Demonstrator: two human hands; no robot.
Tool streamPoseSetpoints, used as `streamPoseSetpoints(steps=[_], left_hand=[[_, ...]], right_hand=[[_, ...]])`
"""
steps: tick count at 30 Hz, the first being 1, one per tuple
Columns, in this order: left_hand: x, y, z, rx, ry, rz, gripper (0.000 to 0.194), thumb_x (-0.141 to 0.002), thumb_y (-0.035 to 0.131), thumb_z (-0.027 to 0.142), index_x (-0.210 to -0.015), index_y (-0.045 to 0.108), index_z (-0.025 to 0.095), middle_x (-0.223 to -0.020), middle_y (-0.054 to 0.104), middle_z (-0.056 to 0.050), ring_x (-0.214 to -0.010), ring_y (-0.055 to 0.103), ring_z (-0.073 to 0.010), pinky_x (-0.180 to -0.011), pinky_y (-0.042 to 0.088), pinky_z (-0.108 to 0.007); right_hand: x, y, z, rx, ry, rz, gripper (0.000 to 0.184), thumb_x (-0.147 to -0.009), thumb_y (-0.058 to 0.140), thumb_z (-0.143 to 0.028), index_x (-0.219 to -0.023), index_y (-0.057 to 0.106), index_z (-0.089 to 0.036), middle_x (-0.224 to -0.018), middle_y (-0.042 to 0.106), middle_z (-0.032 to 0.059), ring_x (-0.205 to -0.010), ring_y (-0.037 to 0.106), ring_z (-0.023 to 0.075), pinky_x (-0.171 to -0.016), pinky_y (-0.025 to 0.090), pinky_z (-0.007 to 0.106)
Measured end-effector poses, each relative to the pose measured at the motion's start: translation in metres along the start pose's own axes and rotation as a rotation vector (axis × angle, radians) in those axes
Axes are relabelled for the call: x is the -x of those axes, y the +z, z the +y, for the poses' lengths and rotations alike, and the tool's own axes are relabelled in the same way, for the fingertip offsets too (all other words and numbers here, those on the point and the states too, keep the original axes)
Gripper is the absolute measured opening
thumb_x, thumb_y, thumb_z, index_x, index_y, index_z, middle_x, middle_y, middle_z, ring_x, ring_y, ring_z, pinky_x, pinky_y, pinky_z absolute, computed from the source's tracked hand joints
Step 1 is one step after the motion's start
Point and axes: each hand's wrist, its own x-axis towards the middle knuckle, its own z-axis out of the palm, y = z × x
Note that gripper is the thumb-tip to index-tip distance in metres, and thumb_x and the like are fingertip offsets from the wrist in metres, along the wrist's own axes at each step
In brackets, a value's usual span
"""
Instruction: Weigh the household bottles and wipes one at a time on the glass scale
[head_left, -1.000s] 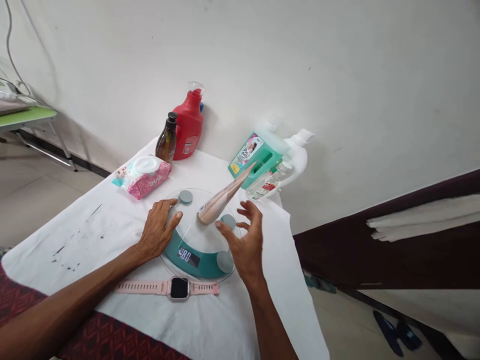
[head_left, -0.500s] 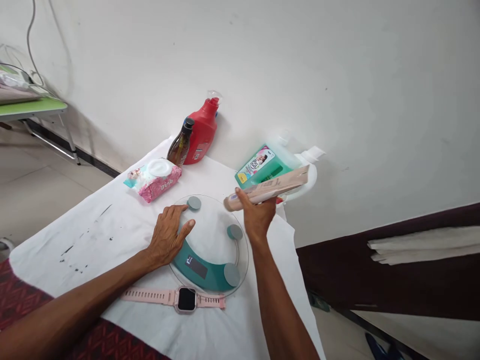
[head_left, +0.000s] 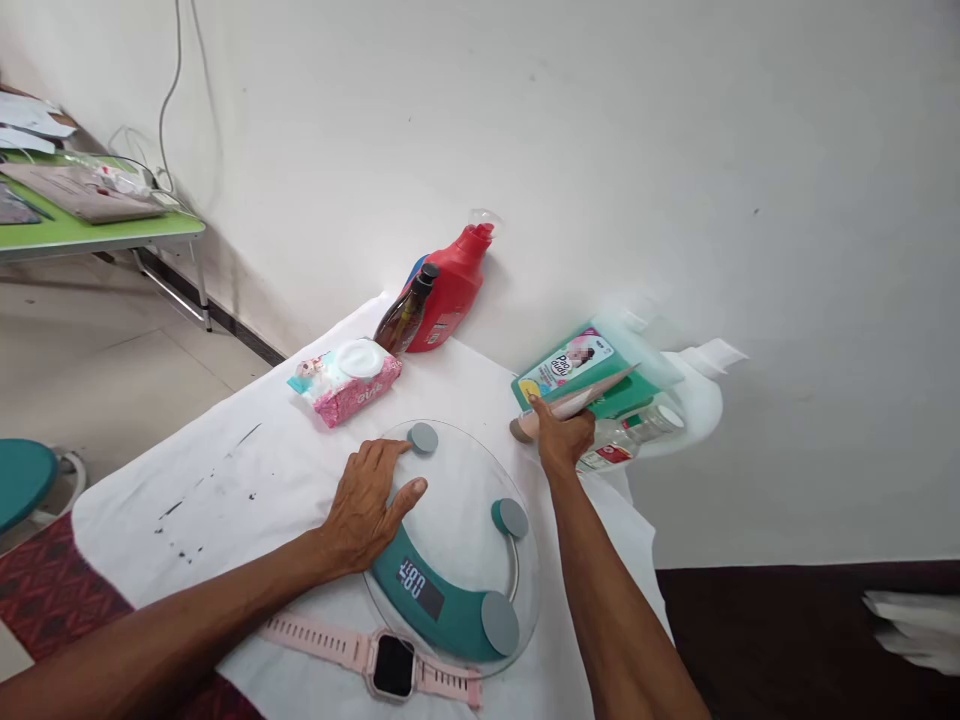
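Note:
A round glass weighing scale [head_left: 457,540] lies on the white-covered table, its teal band carrying a lit display. My left hand [head_left: 371,500] rests over the scale's left edge, fingers stretched and thumb apart, near a grey foot pad. My right hand [head_left: 566,437] grips a beige squeeze tube [head_left: 577,402], cap end toward the scale, just in front of a green bottle [head_left: 566,365] with a picture label. Beside that hand stands a clear bottle [head_left: 637,435] with a red label. Against the scale's near edge lies a pink-strapped smartwatch [head_left: 393,666], screen dark.
A pink wipes pack [head_left: 352,378] sits left of a dark brown bottle [head_left: 405,315] and a red bottle [head_left: 454,290] by the wall. A white bottle [head_left: 701,395] stands at the right corner. A green table [head_left: 97,230] and teal stool [head_left: 26,480] are at left.
My right hand has lowered the tube beside the green bottle, off to the scale's right. My left hand stays on the scale. The display now shows digits, and the view has shifted.

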Motion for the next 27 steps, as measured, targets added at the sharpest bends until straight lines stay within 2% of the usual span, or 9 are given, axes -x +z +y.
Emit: streamPoseSetpoints(steps=[4, 7, 9, 11, 13, 16, 22, 25, 27], left_hand=[[0.0, -0.001, 0.002, 0.018, -0.007, -0.009, 0.05, -0.108, 0.036, 0.057, -0.137, 0.054, 0.02, -0.131, 0.065, -0.013, -0.122, 0.055, -0.0305, -0.105, 0.044, -0.053], [0.0, -0.001, 0.002, 0.021, -0.009, -0.013, 0.051, -0.108, 0.036, 0.058, -0.137, 0.054, 0.019, -0.131, 0.065, -0.013, -0.121, 0.055, -0.0308, -0.106, 0.044, -0.054], [0.0, -0.001, 0.002, 0.016, -0.005, -0.01, 0.052, -0.108, 0.036, 0.057, -0.137, 0.054, 0.019, -0.131, 0.065, -0.013, -0.12, 0.056, -0.0307, -0.105, 0.044, -0.054], [0.001, 0.0, 0.002, 0.007, 0.003, -0.008, 0.052, -0.108, 0.036, 0.057, -0.138, 0.054, 0.019, -0.131, 0.065, -0.013, -0.12, 0.056, -0.0304, -0.104, 0.044, -0.053], [0.0, 0.0, 0.002, -0.003, 0.011, -0.006, 0.051, -0.108, 0.035, 0.057, -0.138, 0.054, 0.019, -0.132, 0.064, -0.013, -0.12, 0.056, -0.0303, -0.104, 0.045, -0.052], [0.0, 0.001, 0.001, -0.028, 0.013, -0.001, 0.052, -0.109, 0.034, 0.056, -0.137, 0.054, 0.018, -0.13, 0.065, -0.014, -0.12, 0.056, -0.0312, -0.103, 0.045, -0.053], [0.0, 0.002, 0.002, -0.022, -0.002, 0.0, 0.05, -0.108, 0.04, 0.055, -0.137, 0.055, 0.016, -0.13, 0.065, -0.015, -0.12, 0.057, -0.0319, -0.103, 0.046, -0.054], [0.0, 0.002, 0.002, -0.009, -0.008, -0.006, 0.051, -0.107, 0.041, 0.055, -0.138, 0.054, 0.016, -0.13, 0.065, -0.014, -0.12, 0.056, -0.0323, -0.103, 0.046, -0.054], [0.001, 0.003, 0.002, -0.001, -0.013, -0.008, 0.052, -0.107, 0.041, 0.055, -0.138, 0.054, 0.016, -0.13, 0.065, -0.014, -0.12, 0.056, -0.0323, -0.104, 0.045, -0.054]], right_hand=[[0.004, -0.006, -0.001, 0.036, -0.018, -0.006, 0.068, -0.065, 0.085, -0.042, -0.119, 0.059, -0.008, -0.124, 0.065, 0.0279, -0.123, 0.059, 0.0467, -0.109, 0.045, 0.06], [0.02, -0.02, -0.009, 0.056, -0.104, 0.041, 0.094, -0.065, 0.087, -0.045, -0.138, 0.048, -0.002, -0.142, 0.051, 0.0342, -0.139, 0.044, 0.05, -0.117, 0.034, 0.065], [0.039, -0.03, -0.024, 0.063, -0.247, 0.077, 0.104, -0.071, 0.085, -0.049, -0.15, 0.036, -0.004, -0.155, 0.037, 0.0338, -0.15, 0.029, 0.0474, -0.124, 0.024, 0.065], [0.065, -0.036, -0.048, 0.053, -0.548, 0.04, 0.095, -0.081, 0.081, -0.048, -0.154, 0.033, -0.01, -0.158, 0.035, 0.0287, -0.152, 0.03, 0.0431, -0.126, 0.023, 0.064], [0.095, -0.033, -0.081, 0.023, -0.933, -0.162, 0.077, -0.091, 0.073, -0.039, -0.155, 0.035, -0.018, -0.153, 0.046, 0.0218, -0.147, 0.041, 0.0389, -0.122, 0.033, 0.064], [0.136, -0.009, -0.134, 0.078, -1.27, -0.619, 0.091, -0.087, 0.077, -0.023, -0.163, 0.026, -0.027, -0.163, 0.041, 0.0149, -0.151, 0.04, 0.0332, -0.123, 0.038, 0.057], [0.169, 0.067, -0.195, 0.451, -1.4, -1.057, 0.115, -0.07, 0.079, -0.001, -0.167, 0.023, -0.028, -0.175, 0.024, 0.0117, -0.163, 0.016, 0.0366, -0.128, 0.028, 0.058], [0.168, 0.085, -0.205, 0.58, -1.397, -1.19, 0.108, -0.064, 0.085, -0.004, -0.159, 0.038, -0.021, -0.172, 0.029, 0.0156, -0.16, 0.023, 0.0394, -0.125, 0.031, 0.056], [0.168, 0.083, -0.207, 0.571, -1.442, -1.176, 0.091, -0.064, 0.086, -0.006, -0.147, 0.05, -0.017, -0.164, 0.043, 0.0172, -0.152, 0.036, 0.0374, -0.119, 0.038, 0.051]])
